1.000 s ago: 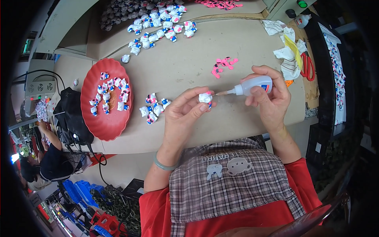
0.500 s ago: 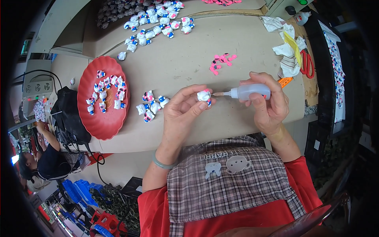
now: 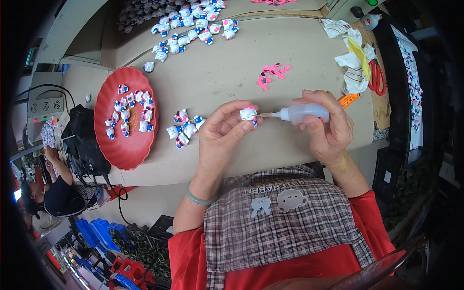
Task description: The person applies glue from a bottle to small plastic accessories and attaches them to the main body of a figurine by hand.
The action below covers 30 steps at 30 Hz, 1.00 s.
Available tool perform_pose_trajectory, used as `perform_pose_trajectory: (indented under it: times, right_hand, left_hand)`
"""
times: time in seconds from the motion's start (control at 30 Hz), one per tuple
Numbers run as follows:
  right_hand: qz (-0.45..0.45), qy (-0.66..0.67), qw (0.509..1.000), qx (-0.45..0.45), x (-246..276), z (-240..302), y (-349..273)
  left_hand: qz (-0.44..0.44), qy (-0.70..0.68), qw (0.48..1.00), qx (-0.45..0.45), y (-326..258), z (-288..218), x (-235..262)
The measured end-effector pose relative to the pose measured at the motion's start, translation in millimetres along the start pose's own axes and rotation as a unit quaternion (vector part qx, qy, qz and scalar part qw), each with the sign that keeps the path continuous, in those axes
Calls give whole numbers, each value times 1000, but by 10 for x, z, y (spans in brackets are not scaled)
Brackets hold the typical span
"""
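Observation:
Between the thumb and fingers of my left hand [image 3: 223, 123] is a small white cat-like figurine [image 3: 248, 114] with pink and blue parts. My right hand [image 3: 329, 126] is closed round a translucent squeeze bottle [image 3: 307, 113], held on its side. The bottle's thin nozzle points left, its tip at or very near the figurine; whether they touch I cannot tell. Left of my left hand lies a small group of similar figurines [image 3: 188, 129]. Beyond the hands, small pink pieces [image 3: 273, 72], some with dark ovals, lie scattered on the table [image 3: 217, 82].
A red scalloped tray [image 3: 126, 157] with several figurines stands at the left. More figurines [image 3: 193, 29] are heaped at the back. At the right lie cloths [image 3: 355, 79], red-handled scissors [image 3: 376, 79] and an orange tool [image 3: 348, 100]. Another person [image 3: 58, 193] works at far left.
Both hands keep their grips and have barely moved. The figurine is turned slightly, showing more pink on top, and the bottle has shifted a little to the left with it.

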State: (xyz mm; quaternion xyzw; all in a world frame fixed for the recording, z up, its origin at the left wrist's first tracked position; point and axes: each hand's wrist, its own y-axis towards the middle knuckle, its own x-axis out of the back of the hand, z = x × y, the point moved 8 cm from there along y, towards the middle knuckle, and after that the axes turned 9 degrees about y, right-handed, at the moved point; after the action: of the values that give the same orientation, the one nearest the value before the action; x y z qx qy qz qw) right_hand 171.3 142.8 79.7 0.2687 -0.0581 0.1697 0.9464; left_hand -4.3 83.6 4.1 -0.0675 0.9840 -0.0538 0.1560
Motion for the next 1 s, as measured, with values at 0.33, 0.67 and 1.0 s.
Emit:
perform_pose_trajectory:
  times: [0.33, 0.67, 1.0]
  right_hand:
    - [2, -12, 1000, 13, -4, 5, 11]
    - [17, 6, 1000, 2, -54, -16, -8]
    - [-3, -15, 1000, 18, 0, -4, -31]
  left_hand:
    - [-1, 1, 1000, 0, 1, -3, 8]
    - [-8, 5, 1000, 10, 12, 57, 11]
    - [2, -12, 1000, 6, 8, 64, -1]
